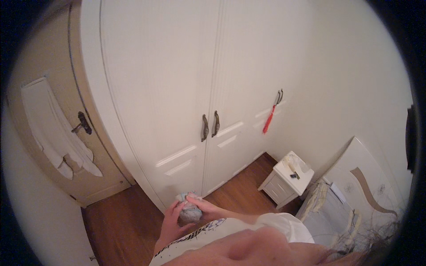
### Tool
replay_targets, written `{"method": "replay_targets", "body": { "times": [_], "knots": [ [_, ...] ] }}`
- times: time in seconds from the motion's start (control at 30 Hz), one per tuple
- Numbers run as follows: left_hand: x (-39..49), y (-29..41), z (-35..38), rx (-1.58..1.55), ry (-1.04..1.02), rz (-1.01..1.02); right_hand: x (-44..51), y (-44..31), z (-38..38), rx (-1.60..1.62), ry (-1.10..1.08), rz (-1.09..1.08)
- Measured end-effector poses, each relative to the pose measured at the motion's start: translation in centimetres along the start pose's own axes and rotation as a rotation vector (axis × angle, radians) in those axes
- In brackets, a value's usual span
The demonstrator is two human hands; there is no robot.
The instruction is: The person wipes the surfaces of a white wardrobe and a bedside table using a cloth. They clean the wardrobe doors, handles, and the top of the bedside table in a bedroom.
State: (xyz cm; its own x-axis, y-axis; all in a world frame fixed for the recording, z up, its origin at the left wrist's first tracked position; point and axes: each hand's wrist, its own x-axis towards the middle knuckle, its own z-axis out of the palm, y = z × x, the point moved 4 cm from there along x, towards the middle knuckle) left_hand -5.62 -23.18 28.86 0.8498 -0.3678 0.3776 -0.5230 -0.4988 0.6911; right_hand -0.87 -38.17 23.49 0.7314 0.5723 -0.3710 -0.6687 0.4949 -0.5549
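Observation:
Close in front of my chest, a small bundle of soft fabric [190,214], grey with pale blue and whitish parts, sits between both hands. My left hand [171,217] wraps its left side, the thumb lying beneath the grey part. From the right, my right hand [204,206] grips it, with fingers near the top. The exact kind of cloth item cannot be told. Beyond the hands stands a white wardrobe [159,99] with its doors closed and dark metal handles [204,128].
A red tassel [269,119] hangs from another wardrobe handle. To the right are a white nightstand [278,186] with small items on top and a bed with a pale headboard [359,166]. At left, white cloth [50,116] hangs on a wooden door [40,63]. The floor [126,222] is brown wood.

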Motion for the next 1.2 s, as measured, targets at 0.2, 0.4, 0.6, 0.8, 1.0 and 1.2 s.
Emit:
{"method": "replay_targets", "body": {
  "times": [0.2, 0.4, 0.6, 0.8, 1.0, 1.2],
  "knots": [
    [2.1, 1.5, 2.3, 0.093, 0.071, -0.003, -1.5, 0.1, 0.2, 0.137, -0.082, 0.089],
    [5.5, 2.1, 7.7, 0.058, -0.017, -0.026, -4.3, -2.0, -3.5, 0.007, -0.103, 0.052],
    [10.4, 3.5, 11.2, -0.211, -0.077, -0.014, -9.1, -6.9, -8.6, -0.068, -0.154, 0.126],
    [21.6, 5.7, 4.5, 0.071, 0.298, 0.088, -13.2, -11.9, -14.2, -0.166, 0.088, 0.019],
    [33.7, 16.0, -8.0, 0.540, 0.779, 0.577, -17.6, -14.1, -18.0, -0.109, 0.138, -0.035],
    [43.7, 22.2, -14.1, 0.829, 1.049, 0.636, -20.2, -12.9, -21.4, 0.001, 0.268, -0.197]
  ]
}}
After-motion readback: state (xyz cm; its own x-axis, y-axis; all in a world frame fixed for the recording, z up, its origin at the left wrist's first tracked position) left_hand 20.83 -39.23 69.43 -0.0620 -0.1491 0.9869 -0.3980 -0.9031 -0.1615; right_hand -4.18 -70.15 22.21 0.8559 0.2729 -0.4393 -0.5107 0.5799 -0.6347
